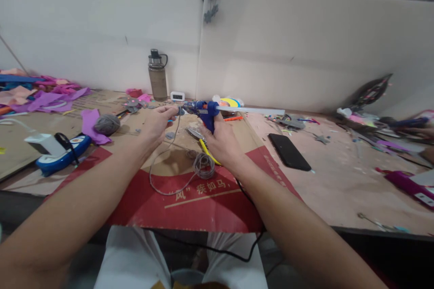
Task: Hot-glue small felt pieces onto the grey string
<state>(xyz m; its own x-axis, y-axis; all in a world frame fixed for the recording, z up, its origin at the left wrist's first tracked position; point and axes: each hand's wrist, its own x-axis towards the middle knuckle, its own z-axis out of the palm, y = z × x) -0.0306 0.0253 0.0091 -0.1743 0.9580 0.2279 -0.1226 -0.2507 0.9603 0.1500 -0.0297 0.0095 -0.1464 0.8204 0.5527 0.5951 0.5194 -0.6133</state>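
My right hand [222,137] is wrapped round the handle of a blue hot glue gun [205,110], its nozzle pointing left. A long clear glue stick [251,109] juts from the gun's back end. Close to the nozzle, my left hand [160,122] pinches a small grey-blue piece [181,111], too small to make out fully. Grey yarn [159,156] hangs from that piece down to a loose coil [204,165] on the red and brown cardboard [217,198]. Yellow-handled pliers or scissors [208,151] lie partly hidden behind my right hand.
A water bottle [158,76] stands at the back by the white partition. On the left are a yarn ball [106,124], a blue power strip [64,153] and felt scraps [50,99]. A black phone [289,151] and a magenta power strip [412,187] lie right. Another person's hand [425,133] shows far right.
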